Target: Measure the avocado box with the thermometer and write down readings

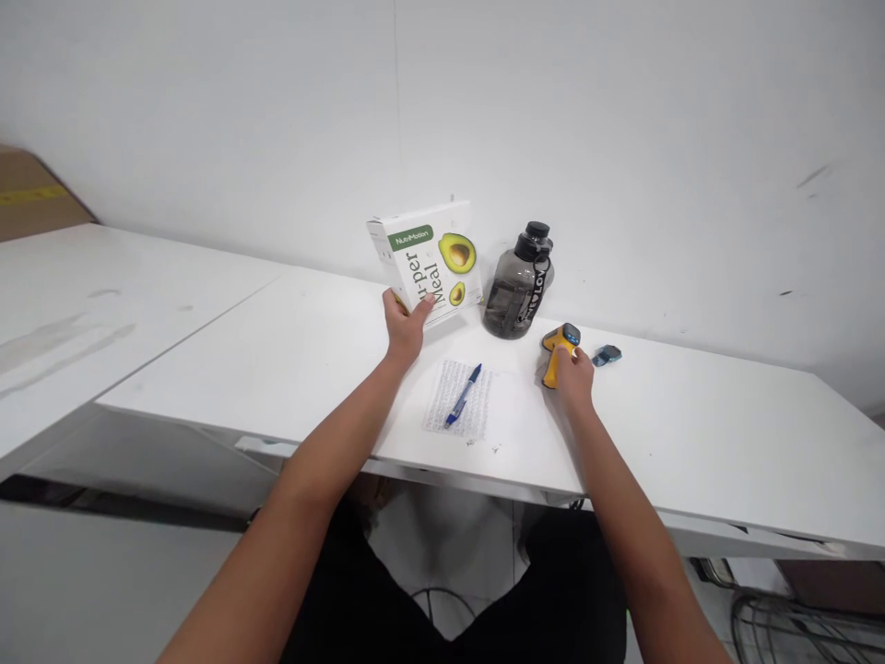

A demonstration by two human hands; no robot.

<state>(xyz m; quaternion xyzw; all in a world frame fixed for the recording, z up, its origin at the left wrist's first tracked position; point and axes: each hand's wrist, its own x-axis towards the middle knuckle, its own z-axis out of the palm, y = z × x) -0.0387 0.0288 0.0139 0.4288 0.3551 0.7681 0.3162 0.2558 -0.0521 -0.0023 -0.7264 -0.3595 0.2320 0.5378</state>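
Note:
My left hand (407,325) grips the lower left edge of a white box (435,263) with avocado pictures and the words "NutriMotion" and "Meal". The box is tilted, its front facing me. On the right, my right hand (575,376) is closed around the handle of a yellow handheld scanner (553,364) with a dark top. Between my arms lies a printed sheet of paper (442,392), with a blue pen (463,397) resting on it. Behind the paper, a dark see-through water bottle (512,295) stands upright near the wall.
A small blue and black device (607,355) lies just right of my right hand. The white table (725,415) runs along a white wall (277,129). At the far left, a brown cardboard box (34,198) with yellow tape is partly visible. Below the table's front edge are my legs.

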